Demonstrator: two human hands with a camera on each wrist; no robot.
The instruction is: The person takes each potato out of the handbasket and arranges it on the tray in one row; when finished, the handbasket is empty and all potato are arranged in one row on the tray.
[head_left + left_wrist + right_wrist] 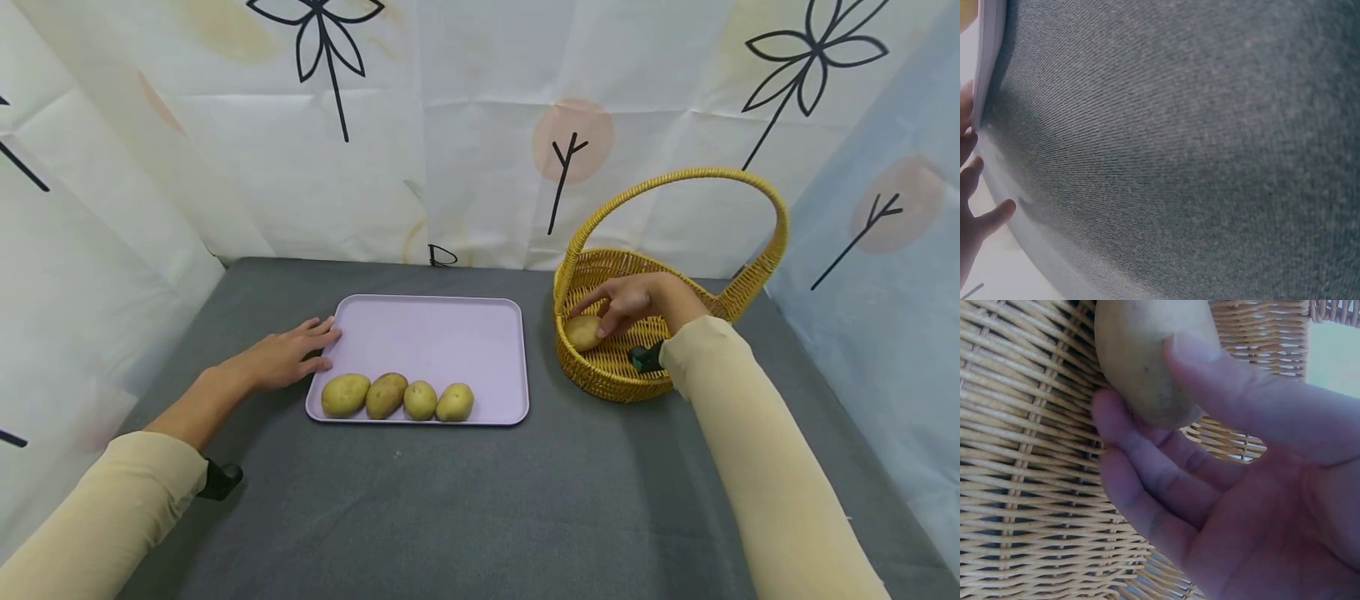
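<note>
My right hand [633, 298] reaches down inside the yellow wicker basket [600, 385] and holds a potato [582, 332] near the basket's left wall. In the right wrist view the thumb presses one side of this potato [1147, 369], with curled fingers at its other side. On the left, my left hand [288, 354] rests with its fingertips on the left rim of a pale purple tray [427, 337], fingers extended. Several potatoes [386, 395] lie in a row along the tray's near edge, from its left corner past the middle.
The basket's tall arched handle [678, 175] rises over my right wrist. A dark grey cloth [420, 508] covers the table. Printed white curtains [480, 167] hang behind and at the left, a bluish one [885, 333] at the right.
</note>
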